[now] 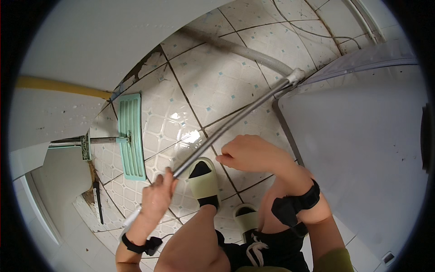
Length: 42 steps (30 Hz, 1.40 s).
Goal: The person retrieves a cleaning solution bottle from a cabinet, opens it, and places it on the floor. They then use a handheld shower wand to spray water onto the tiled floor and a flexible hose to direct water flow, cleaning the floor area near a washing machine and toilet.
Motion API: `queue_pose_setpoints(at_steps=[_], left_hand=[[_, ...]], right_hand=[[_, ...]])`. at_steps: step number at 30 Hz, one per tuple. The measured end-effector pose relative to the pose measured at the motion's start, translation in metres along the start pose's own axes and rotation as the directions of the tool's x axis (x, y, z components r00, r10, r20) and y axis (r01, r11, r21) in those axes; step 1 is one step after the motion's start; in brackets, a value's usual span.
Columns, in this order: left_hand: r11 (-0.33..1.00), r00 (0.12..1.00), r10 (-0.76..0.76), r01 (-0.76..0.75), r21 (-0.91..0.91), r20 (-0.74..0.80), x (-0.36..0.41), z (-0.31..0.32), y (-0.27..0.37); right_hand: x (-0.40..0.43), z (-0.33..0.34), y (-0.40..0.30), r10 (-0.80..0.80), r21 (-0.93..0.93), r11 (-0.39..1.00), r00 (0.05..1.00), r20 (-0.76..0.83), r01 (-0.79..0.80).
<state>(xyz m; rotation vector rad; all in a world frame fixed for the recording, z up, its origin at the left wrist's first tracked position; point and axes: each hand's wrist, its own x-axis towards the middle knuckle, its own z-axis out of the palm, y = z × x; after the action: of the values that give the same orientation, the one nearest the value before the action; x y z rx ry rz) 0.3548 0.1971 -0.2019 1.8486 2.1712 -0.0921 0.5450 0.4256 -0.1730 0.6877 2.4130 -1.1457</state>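
Note:
My left hand (158, 195) is closed around a metal pole (231, 124) that slants up and right across the floor. A white piece (132, 217), perhaps the pole's grip, shows beside that wrist. At the pole's far end, a whitish head or fitting (297, 75) touches the floor by a grey corrugated hose (251, 52); I cannot tell its exact kind. My right hand (249, 153) hovers right of the pole, apart from it, fingers curled with nothing visible in them. Black straps with small boxes ring both wrists.
A mint-green flat mop (131, 156) lies to the left on wet tiles (183, 91). A large white appliance (350, 136) stands at right. White panels (102, 34) with a yellow strip (64, 87) rise at upper left. A thin cable (316, 34) crosses the far floor.

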Motion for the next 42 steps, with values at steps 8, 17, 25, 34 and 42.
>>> queue_pose_setpoints(at_steps=[8, 17, 25, 34, 42], left_hand=[[0.940, 0.961, -0.203, 0.245, -0.239, 0.185, -0.018, 0.022, 0.016], [0.977, 0.973, -0.094, 0.131, -0.166, 0.210, -0.035, 0.013, -0.002], [0.956, 0.982, -0.080, 0.124, -0.266, 0.170, -0.016, 0.016, 0.018], [0.870, 0.959, -0.148, 0.242, -0.429, 0.240, -0.036, -0.027, 0.015], [0.877, 0.986, -0.138, 0.164, -0.452, 0.091, -0.012, -0.024, 0.024]], right_hand=[[-0.003, 0.007, 0.001, 0.011, -0.003, 1.000, 0.998, -0.057, -0.011], [-0.003, 0.010, -0.005, -0.013, -0.015, 1.000, 0.997, -0.080, 0.012], [-0.003, 0.014, 0.001, -0.037, -0.052, 0.998, 0.988, -0.151, 0.029], [0.004, 0.015, -0.005, -0.036, -0.086, 0.996, 0.987, -0.154, 0.023], [0.002, -0.013, -0.021, -0.007, 0.163, 0.986, 0.976, -0.216, 0.044]])
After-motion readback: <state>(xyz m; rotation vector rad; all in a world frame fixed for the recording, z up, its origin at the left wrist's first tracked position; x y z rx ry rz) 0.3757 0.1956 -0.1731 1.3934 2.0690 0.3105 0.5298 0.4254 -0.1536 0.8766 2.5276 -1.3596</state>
